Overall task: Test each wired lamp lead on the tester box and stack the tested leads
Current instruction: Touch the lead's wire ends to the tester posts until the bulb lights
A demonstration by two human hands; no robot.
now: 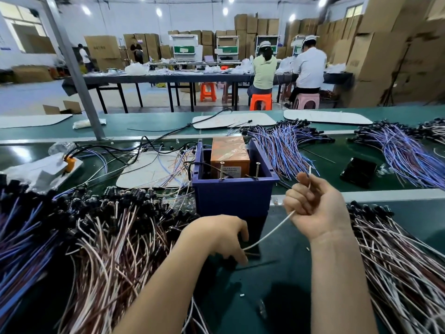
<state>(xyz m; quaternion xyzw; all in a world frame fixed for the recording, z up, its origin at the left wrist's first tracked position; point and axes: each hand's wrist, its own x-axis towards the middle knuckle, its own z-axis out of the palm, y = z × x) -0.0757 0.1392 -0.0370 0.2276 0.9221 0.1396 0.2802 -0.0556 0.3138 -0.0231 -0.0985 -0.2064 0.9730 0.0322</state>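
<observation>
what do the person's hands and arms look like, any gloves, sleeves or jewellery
Both are bare. The left hand and right hand wear no gloves, and no rings show on the fingers in view. The left forearm and right forearm are uncovered down to the bottom edge of the picture: no sleeve, cuff, watch or wristband is visible.

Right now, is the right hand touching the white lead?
Touching. The head view shows the right hand with its fingers curled round the white lead, which enters the fist from below and comes out above the fingers.
</observation>
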